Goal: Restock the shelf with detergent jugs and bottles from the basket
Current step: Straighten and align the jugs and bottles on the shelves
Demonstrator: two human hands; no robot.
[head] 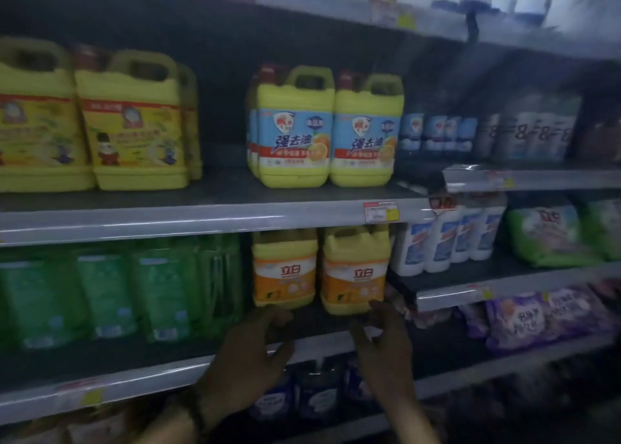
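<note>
Two orange-labelled jugs (354, 275) beside green bottles (161, 292) — left hand (248, 353), right hand (383, 339) near, fingers (279, 313) apart.

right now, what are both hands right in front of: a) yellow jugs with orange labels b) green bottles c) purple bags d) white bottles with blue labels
a: the left hand and right hand are at the base of the two yellow jugs with orange labels, gripping nothing.

Dim, soft and motion-blurred throughout, brightest top right, edges bowed by wide-angle distortion.
</note>
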